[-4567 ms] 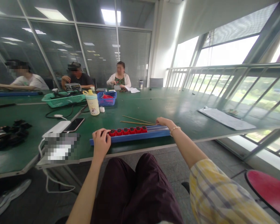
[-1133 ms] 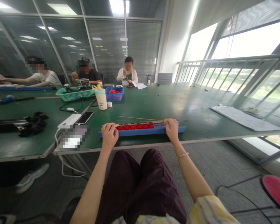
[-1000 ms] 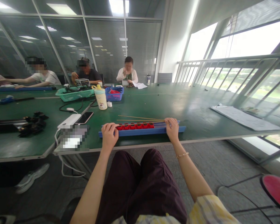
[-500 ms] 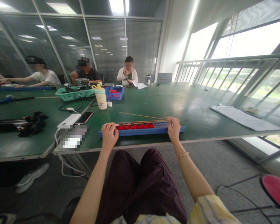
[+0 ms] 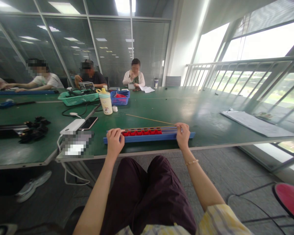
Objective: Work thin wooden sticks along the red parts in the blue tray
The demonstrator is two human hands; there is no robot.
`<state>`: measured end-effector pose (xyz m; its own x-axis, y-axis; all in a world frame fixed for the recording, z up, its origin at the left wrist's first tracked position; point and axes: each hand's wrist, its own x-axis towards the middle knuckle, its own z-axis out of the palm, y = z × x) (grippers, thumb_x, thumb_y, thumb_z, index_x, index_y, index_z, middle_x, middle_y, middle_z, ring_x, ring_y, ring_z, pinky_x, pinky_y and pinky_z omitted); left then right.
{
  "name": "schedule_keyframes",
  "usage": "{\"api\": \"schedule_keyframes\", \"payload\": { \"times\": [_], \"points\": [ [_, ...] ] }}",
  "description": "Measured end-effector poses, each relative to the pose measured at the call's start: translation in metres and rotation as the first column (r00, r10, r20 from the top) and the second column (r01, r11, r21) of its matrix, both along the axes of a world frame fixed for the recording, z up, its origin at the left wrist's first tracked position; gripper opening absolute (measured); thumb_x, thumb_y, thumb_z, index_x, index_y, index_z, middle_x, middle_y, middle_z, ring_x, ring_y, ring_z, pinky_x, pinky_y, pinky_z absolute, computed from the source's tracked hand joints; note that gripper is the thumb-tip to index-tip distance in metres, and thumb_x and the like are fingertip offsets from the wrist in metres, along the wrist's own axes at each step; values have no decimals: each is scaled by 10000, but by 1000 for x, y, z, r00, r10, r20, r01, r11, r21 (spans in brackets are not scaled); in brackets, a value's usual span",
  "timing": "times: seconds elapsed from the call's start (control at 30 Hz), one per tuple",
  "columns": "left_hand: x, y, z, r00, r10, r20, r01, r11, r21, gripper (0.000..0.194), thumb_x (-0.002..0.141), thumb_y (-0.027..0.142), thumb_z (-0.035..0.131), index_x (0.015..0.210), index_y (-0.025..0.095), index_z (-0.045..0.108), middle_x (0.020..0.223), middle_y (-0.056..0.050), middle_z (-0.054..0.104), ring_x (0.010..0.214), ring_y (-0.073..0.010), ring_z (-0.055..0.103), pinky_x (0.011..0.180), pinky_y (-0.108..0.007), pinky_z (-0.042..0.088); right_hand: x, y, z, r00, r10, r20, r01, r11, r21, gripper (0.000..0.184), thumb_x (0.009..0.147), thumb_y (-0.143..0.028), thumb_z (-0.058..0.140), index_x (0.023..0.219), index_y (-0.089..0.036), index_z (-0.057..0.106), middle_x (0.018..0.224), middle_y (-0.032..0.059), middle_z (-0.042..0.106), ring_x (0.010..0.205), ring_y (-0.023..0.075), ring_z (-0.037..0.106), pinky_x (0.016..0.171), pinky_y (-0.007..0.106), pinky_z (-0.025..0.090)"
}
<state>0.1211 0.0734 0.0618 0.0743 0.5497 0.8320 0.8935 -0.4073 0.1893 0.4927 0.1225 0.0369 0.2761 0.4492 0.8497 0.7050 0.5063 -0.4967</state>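
A long blue channel-shaped holder [image 5: 149, 139] lies along the table's near edge. Inside it several red pieces [image 5: 139, 132] with dark centres sit in a row, mostly left of the middle. My left hand [image 5: 115, 140] is closed at the holder's left end, fingertips on a thin tan strip [image 5: 149, 128] that runs along the holder's top. At the right end, my right hand [image 5: 183, 133] pinches the same strip. From those right fingers a loose tan length [image 5: 150, 119] slants away to the left over the table. Whether both lengths are one piece, I cannot tell.
Left of the holder lie a phone [image 5: 90, 123] and a white power bank [image 5: 72, 126] with cables. A cream cup [image 5: 105, 103], a green basket [image 5: 75, 100] and a blue basket [image 5: 122, 101] stand behind. Papers [image 5: 254, 123] lie right. Several people sit across.
The loose tan length has swung slightly away from me at its left end, and my right hand has shifted very slightly right. My left hand keeps its place.
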Motion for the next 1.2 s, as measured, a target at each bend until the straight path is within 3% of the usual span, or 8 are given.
{"api": "schedule_keyframes", "payload": {
  "times": [0.57, 0.97, 1.2],
  "points": [
    [1, 1, -2, 998, 29, -50, -28, 1000, 6, 290, 902, 179, 492, 1095, 230, 703, 1092, -90, 649, 1082, -270, 502, 987, -428, 412, 0, 3, -2, 996, -20, 84, 24, 999, -38, 294, 995, -333, 429, 840, -230, 657, 867, 58, 720, 925, 239, 555, 906, 385, 414],
    [2, 1, -1, 998, 44, -42, -46, 998, -33, 300, 899, 198, 481, 1112, 228, 690, 1131, -97, 639, 1109, -280, 488, 1000, -440, 399, -2, -2, 2, 998, -25, -55, 25, 1000, 1, 321, 1003, -378, 405, 876, -231, 661, 930, 74, 727, 960, 240, 592, 937, 409, 431],
    [2, 1, -1, 999, 39, -26, -40, 998, -56, 318, 889, 203, 487, 1141, 234, 678, 1155, -112, 601, 1126, -286, 479, 1025, -456, 389, -4, -5, 6, 1000, 16, -24, -16, 1000, -9, 332, 1018, -398, 357, 835, -237, 583, 954, 71, 720, 972, 232, 590, 955, 414, 415]
  ]
}}
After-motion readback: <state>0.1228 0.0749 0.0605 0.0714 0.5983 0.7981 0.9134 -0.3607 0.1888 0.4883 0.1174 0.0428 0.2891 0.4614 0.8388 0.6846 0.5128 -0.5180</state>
